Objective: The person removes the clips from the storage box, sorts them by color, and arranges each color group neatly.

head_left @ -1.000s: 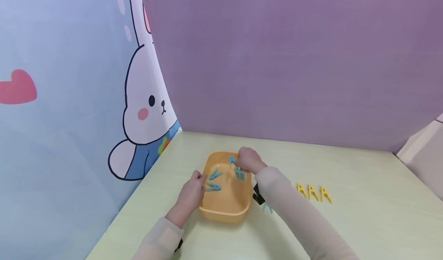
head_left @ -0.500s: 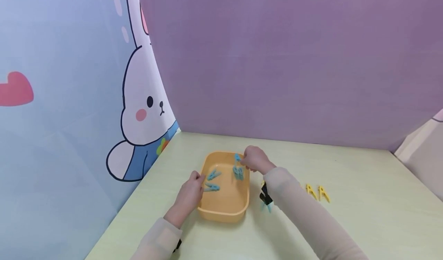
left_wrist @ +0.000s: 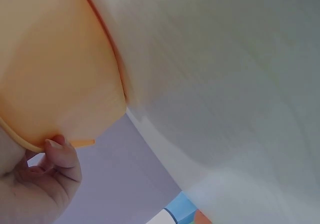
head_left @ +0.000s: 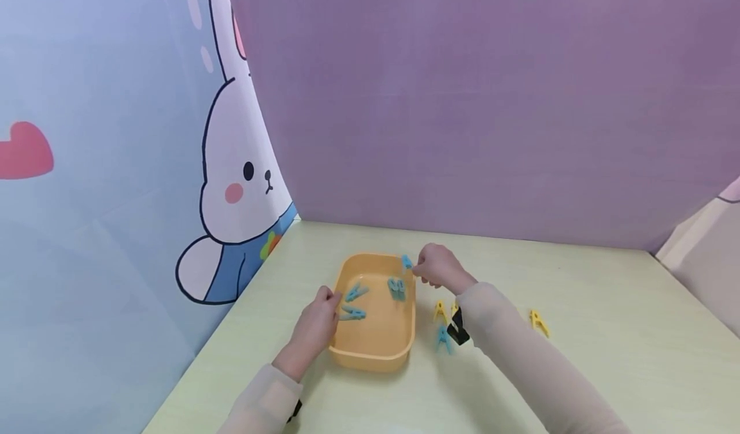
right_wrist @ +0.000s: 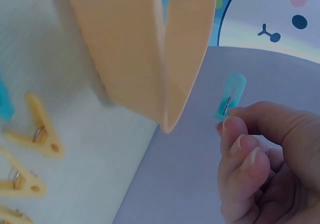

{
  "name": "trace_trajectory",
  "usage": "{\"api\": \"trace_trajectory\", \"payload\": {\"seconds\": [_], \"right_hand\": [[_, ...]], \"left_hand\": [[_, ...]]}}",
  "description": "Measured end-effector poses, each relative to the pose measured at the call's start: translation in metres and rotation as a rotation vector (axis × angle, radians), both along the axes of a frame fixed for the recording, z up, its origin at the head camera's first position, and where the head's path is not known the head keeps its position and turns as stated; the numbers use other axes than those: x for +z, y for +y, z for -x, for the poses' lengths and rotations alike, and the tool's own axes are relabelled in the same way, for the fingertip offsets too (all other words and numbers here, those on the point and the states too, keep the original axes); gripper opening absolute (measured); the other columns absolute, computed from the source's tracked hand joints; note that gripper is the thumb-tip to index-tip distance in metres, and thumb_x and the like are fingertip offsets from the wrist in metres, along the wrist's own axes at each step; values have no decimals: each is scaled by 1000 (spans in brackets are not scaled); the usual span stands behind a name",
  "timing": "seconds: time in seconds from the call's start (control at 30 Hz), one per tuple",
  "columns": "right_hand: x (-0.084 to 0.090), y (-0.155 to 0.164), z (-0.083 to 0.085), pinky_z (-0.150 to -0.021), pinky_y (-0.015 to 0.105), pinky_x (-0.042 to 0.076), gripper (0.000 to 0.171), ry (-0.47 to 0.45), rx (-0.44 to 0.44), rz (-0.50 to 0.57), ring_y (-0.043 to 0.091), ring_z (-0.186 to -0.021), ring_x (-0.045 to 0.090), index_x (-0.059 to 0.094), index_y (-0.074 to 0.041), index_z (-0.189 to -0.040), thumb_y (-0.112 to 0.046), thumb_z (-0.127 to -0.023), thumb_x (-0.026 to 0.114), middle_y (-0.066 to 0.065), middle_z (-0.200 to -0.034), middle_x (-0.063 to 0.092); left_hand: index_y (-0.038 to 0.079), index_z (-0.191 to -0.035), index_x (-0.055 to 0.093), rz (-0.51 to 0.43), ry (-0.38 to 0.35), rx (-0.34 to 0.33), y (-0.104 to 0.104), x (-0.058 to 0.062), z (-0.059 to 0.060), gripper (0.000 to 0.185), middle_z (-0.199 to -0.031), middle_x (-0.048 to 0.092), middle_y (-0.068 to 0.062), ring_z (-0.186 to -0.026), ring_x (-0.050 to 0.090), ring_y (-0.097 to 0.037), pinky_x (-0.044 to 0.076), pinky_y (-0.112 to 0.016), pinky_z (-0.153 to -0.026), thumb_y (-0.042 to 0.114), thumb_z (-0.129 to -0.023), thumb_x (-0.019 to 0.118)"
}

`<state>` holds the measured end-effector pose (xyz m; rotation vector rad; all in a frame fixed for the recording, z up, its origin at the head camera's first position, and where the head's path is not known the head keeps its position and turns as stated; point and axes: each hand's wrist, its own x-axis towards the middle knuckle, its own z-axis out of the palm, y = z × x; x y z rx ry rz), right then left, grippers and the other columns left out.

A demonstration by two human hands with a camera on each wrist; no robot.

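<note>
L hand grips tub near-left rim. Blue pegs lie in tub; 1 blue, yellow pegs on table beside it. R hand pinches blue peg over far-right rim. Risk: thin pinch slips, peg drops outside tub.

A tray is sitting at lower centre on the table, with pegs lying in it; more pegs are lying right of it, walls standing behind.
</note>
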<state>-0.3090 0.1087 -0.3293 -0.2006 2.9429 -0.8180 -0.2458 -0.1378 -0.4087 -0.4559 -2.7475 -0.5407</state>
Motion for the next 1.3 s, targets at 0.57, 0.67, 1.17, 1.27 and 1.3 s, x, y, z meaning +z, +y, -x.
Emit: {"api": "trace_trajectory", "payload": {"seconds": [0.57, 0.67, 1.17, 1.27, 1.3], "right_hand": [[-2, 35, -4, -45, 26, 46, 21, 0, -27, 10, 16, -48, 51, 60, -6, -63, -12, -83, 62, 6, -58, 57], [-2, 40, -5, -45, 26, 46, 20, 8, -26, 17, 16, -48, 50, 61, -6, -63, -12, -83, 61, 5, -58, 57], [0, 64, -15, -49, 30, 48, 22, 9, -36, 19, 17, -50, 51, 61, -6, -64, -12, -85, 60, 5, -58, 56], [-1, 68, -17, -49, 29, 47, 20, 15, -38, 19, 17, -51, 51, 61, -6, -65, -12, -85, 59, 5, -59, 56], [-1, 69, -18, -49, 29, 47, 20, 18, -35, 17, 17, -51, 51, 61, -6, -66, -12, -85, 59, 5, -59, 56]], "left_hand": [[-7, -120, 56, -4, -31, 18, 0, 0, 1, 41, -96, 45, -8, -66, 49, -14, 44, -23, -55, -5, -80, 63], [-8, -120, 56, -5, -31, 18, 1, 1, 1, 41, -96, 45, -8, -66, 49, -13, 44, -23, -55, -5, -80, 62], [-8, -119, 56, 5, -18, 10, 1, 1, 1, 40, -96, 45, -9, -65, 50, -14, 44, -23, -54, -5, -80, 63], [-8, -118, 57, 8, -13, 9, 1, 1, 0, 39, -96, 46, -9, -66, 50, -14, 44, -23, -55, -5, -80, 63], [-8, -118, 57, 9, -11, 8, 1, 1, 0, 39, -96, 46, -9, -65, 50, -14, 44, -23, -55, -5, -80, 63]]}}
